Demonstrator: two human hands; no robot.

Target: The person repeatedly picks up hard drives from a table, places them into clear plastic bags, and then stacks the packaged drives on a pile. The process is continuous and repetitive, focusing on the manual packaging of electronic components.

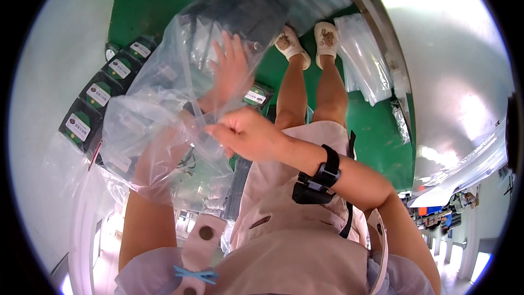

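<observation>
A large clear plastic bag [158, 84] is spread out at the left and middle of the view. Dark packages [240, 13] show through its far end. My left hand [232, 68] reaches inside the bag, its fingers stretched and apart, seen through or beside the film. The left forearm is partly covered by the plastic. Close by, my right hand [245, 131] is closed with thumb and fingers pinching the bag's gathered film near my left wrist. Part of that grip is hidden by the crumpled film.
Several black packs [98, 95] with green and white labels stand in a row at the left. Another labelled pack [256, 95] sits near my knees. Flat clear bags [363, 57] lie on the green floor [382, 131] beside a shiny metal surface [453, 65].
</observation>
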